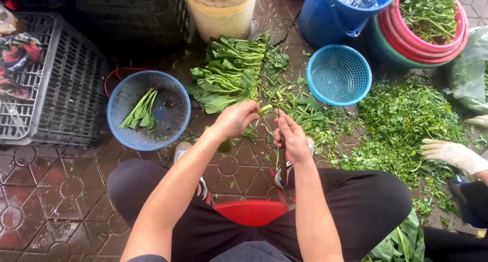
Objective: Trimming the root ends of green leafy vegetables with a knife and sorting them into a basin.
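Two bare hands meet over the wet tiled floor [61, 191]. The left hand [235, 119] is pinched shut on one green vegetable stem [265, 109], whose cut end pokes out toward the right hand [292, 139]. The right hand is closed around a knife [282, 158] with its dark handle hanging down from the fist — the blade itself is hidden behind the fingers. Hands sit just beside each other, nearly touching at the stem.

Counted around them: one grey-blue basin [173, 97] holding a few trimmed leafy stalks [141, 111]; one small blue perforated basket [339, 75]; one blue bucket [317, 18] of water, cut off at the top edge; one cream bucket [221, 13], also cropped; a stack of pink and red basins [437, 51] filled with picked leaves; one dark plastic crate [56, 89] on the left. One heap of leafy greens [229, 74] lies ahead of the hands, and a wide spread of leaf trimmings [401, 119] covers the floor to the right.

A red stool [250, 211] shows between the person's knees, mostly covered. At the right edge, another person's gloved hand [455, 154] rests on the trimmings — a second glove is barely visible above it.
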